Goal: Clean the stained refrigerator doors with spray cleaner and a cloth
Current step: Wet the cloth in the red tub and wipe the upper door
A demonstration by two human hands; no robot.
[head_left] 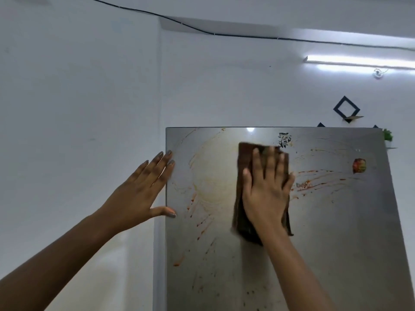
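Observation:
The steel refrigerator door fills the lower right of the head view. Orange and red smears streak its upper left and middle, and red streaks run to the right. My right hand lies flat with fingers spread on a folded brown cloth, pressing it against the upper middle of the door. My left hand is open, its fingertips and thumb resting on the door's left edge. No spray bottle is in view.
A round red sticker and a dark worn sticker sit on the door's upper part. White wall lies left of and above the fridge. A tube light and a black cable run high on the wall.

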